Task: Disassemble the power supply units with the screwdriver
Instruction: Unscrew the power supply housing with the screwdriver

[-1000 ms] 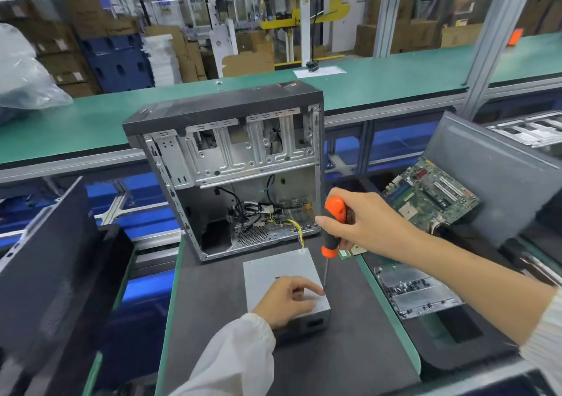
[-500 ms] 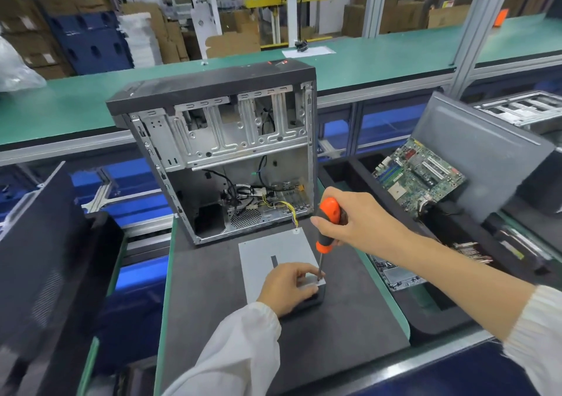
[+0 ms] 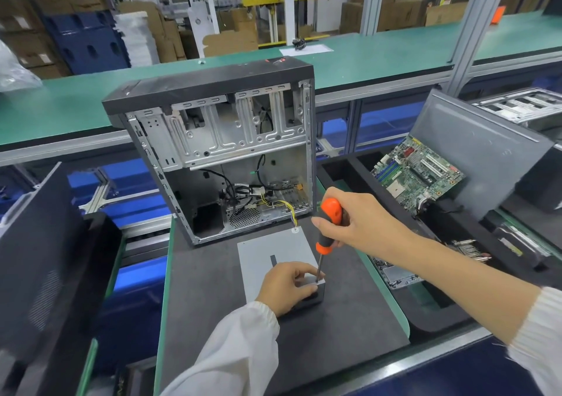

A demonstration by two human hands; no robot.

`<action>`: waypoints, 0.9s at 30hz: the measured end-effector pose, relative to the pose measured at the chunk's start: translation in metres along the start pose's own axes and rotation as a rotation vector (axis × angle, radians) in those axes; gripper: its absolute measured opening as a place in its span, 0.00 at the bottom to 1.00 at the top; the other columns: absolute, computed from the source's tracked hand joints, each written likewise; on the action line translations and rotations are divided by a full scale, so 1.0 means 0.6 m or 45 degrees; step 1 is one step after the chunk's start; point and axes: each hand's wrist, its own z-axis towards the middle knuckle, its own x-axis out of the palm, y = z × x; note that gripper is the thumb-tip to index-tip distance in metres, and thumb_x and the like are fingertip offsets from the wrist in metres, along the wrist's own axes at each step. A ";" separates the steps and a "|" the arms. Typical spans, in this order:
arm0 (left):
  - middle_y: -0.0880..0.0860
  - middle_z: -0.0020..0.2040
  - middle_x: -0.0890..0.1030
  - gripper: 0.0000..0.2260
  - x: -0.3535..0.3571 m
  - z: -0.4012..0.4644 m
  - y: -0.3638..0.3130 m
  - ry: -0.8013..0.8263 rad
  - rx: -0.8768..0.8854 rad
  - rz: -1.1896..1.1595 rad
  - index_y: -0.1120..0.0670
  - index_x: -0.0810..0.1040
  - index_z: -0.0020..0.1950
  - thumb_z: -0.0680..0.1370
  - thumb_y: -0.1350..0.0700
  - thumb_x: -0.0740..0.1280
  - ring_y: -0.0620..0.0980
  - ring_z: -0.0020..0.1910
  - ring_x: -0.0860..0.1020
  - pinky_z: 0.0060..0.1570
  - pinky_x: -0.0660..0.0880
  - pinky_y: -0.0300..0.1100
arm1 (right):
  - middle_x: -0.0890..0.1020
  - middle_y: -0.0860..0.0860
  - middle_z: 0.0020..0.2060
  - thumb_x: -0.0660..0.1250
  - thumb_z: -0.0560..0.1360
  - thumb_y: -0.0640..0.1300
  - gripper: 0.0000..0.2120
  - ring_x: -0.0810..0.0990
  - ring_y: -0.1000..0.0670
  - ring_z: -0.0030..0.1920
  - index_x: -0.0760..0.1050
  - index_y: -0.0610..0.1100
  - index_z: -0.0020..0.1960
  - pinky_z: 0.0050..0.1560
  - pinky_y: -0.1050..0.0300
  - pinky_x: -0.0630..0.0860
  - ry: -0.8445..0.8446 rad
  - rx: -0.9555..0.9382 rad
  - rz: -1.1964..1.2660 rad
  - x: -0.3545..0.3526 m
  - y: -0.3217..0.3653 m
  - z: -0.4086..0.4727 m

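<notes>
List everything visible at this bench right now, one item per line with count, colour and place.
power supply unit: one, light grey, flat on the dark mat in front of the case
screwdriver: one, orange and black handle, upright with its tip at the unit's near right corner
computer case: one, black shell with bare metal inside, open, standing behind the unit
cables: a bundle, black and yellow, low inside the case
motherboard: one, green, leaning in the tray on the right
work mat: one, dark grey, under the unit and case
cardboard boxes: several, brown, far background
left hand: one, holds the unit's near end
right hand: one, grips the screwdriver handle
</notes>
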 end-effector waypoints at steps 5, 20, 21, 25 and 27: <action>0.58 0.48 0.83 0.08 0.000 0.001 0.002 -0.001 0.004 -0.040 0.45 0.84 0.49 0.74 0.57 0.72 0.54 0.49 0.79 0.57 0.75 0.50 | 0.78 0.47 0.34 0.68 0.75 0.52 0.13 0.81 0.45 0.38 0.66 0.47 0.40 0.42 0.45 0.80 0.000 -0.018 0.044 0.000 -0.003 0.001; 0.54 0.30 0.62 0.07 -0.021 0.012 0.006 -0.004 0.059 -0.563 0.52 0.86 0.52 0.78 0.55 0.69 0.50 0.31 0.57 0.34 0.55 0.41 | 0.75 0.56 0.31 0.70 0.73 0.54 0.13 0.78 0.55 0.23 0.69 0.49 0.46 0.25 0.65 0.69 0.493 -0.033 -0.308 -0.043 0.034 0.039; 0.56 0.31 0.61 0.07 -0.021 0.012 0.006 0.006 0.063 -0.578 0.51 0.86 0.52 0.78 0.54 0.69 0.52 0.32 0.57 0.36 0.55 0.43 | 0.74 0.56 0.33 0.71 0.74 0.52 0.11 0.78 0.56 0.23 0.70 0.50 0.47 0.23 0.67 0.69 0.553 -0.035 -0.325 -0.045 0.040 0.042; 0.52 0.31 0.58 0.08 -0.020 0.012 0.003 0.049 0.095 -0.585 0.49 0.85 0.54 0.76 0.52 0.71 0.53 0.33 0.56 0.36 0.55 0.42 | 0.73 0.53 0.35 0.68 0.76 0.45 0.07 0.80 0.53 0.24 0.70 0.50 0.50 0.25 0.61 0.74 0.660 0.000 -0.481 -0.056 0.053 0.058; 0.49 0.30 0.55 0.08 -0.020 0.013 -0.004 0.027 0.121 -0.584 0.50 0.85 0.55 0.76 0.54 0.71 0.49 0.31 0.54 0.34 0.54 0.40 | 0.72 0.52 0.39 0.66 0.77 0.42 0.06 0.82 0.49 0.28 0.70 0.49 0.50 0.29 0.57 0.77 0.719 -0.015 -0.583 -0.061 0.056 0.063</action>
